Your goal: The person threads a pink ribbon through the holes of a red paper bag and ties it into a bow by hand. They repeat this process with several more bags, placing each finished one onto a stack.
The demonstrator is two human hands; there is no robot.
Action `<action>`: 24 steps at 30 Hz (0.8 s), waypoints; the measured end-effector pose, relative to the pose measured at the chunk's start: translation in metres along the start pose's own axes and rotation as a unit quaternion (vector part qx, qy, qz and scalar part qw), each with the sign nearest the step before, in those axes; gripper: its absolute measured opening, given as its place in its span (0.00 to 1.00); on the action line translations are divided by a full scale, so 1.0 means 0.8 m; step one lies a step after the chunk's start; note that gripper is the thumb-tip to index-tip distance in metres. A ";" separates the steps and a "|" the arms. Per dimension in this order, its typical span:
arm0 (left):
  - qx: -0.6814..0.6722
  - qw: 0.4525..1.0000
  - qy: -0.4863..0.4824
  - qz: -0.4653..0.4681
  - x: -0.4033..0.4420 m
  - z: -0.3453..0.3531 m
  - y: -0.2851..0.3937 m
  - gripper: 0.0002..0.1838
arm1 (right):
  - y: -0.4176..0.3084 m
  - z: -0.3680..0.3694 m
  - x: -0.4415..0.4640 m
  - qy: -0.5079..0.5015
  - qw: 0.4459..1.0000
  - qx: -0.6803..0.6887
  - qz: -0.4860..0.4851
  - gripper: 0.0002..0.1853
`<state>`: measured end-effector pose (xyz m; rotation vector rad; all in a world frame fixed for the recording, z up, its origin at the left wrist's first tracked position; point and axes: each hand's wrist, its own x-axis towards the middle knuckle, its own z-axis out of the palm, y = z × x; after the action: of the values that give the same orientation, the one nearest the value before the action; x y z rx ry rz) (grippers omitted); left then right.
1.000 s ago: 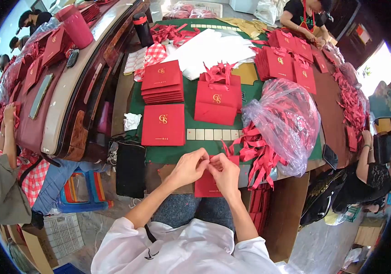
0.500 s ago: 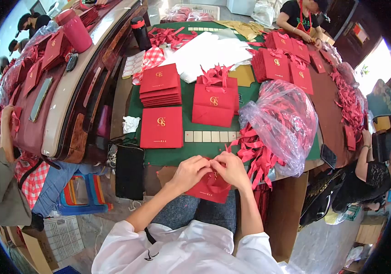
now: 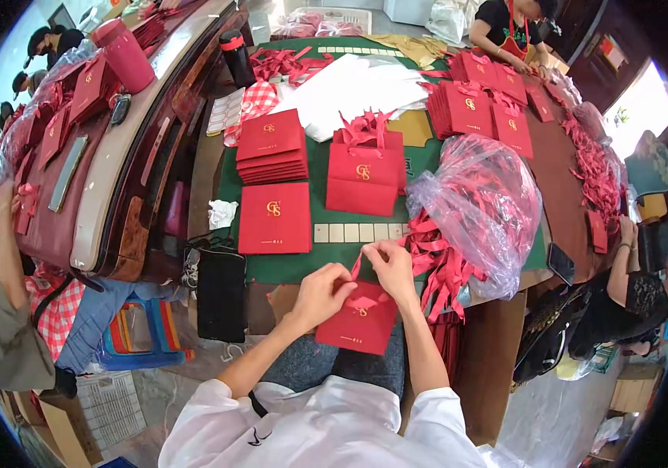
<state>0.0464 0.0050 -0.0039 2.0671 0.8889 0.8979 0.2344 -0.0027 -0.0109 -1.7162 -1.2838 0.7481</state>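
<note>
The flat red bag point(image 3: 356, 331) lies at the near edge of the table, over the person's lap. The left hand point(image 3: 321, 298) is at its upper left, fingers curled and thumb near the fingertips; whether it grips ribbon or bag cannot be told. The right hand point(image 3: 392, 271), above the bag's upper right, has thumb and forefinger closed on a red ribbon point(image 3: 357, 267).

Beyond the bag stands a finished-looking bag point(image 3: 362, 195) with ribbon handles; a stack of flat bags point(image 3: 274, 222) is up and to its left, and loose ribbons point(image 3: 437, 261) spill to its right from a clear plastic sack point(image 3: 490, 207).

The bag seems to have little support over the lap, so an uneven pull on the ribbon could tilt it or crease its top edge. Ribbon this slick could also twist or slip out of a light pinch.

The fingers hide much of the bag's top edge, and any holes or knot there cannot be made out. The ribbon's far end is unclear.
</note>
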 end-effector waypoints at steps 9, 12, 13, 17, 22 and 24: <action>-0.001 0.993 0.039 -0.112 0.027 0.008 -0.022 0.09 | -0.007 -0.017 -0.014 0.010 0.986 -0.164 -0.003 0.11; 0.057 0.991 0.023 -0.118 0.041 0.015 -0.023 0.12 | -0.002 -0.007 -0.014 -0.005 0.983 -0.181 -0.039 0.10; 0.101 0.988 0.011 -0.114 0.045 0.019 -0.029 0.13 | 0.001 -0.003 -0.013 0.011 0.980 -0.190 -0.051 0.10; 0.121 0.984 0.003 -0.134 0.053 0.026 -0.027 0.10 | 0.017 0.000 -0.013 0.025 0.990 -0.123 -0.057 0.08; 0.002 0.986 0.038 -0.159 0.049 0.026 -0.024 0.09 | 0.007 -0.004 -0.012 -0.010 0.999 0.037 -0.009 0.09; -0.064 0.976 0.007 -0.210 0.050 0.020 -0.020 0.09 | 0.006 -0.006 -0.010 -0.039 0.997 0.073 0.004 0.11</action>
<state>0.0755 0.0392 -0.0124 1.6761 1.1862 0.7174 0.2386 -0.0122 -0.0132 -1.5885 -1.2434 0.8995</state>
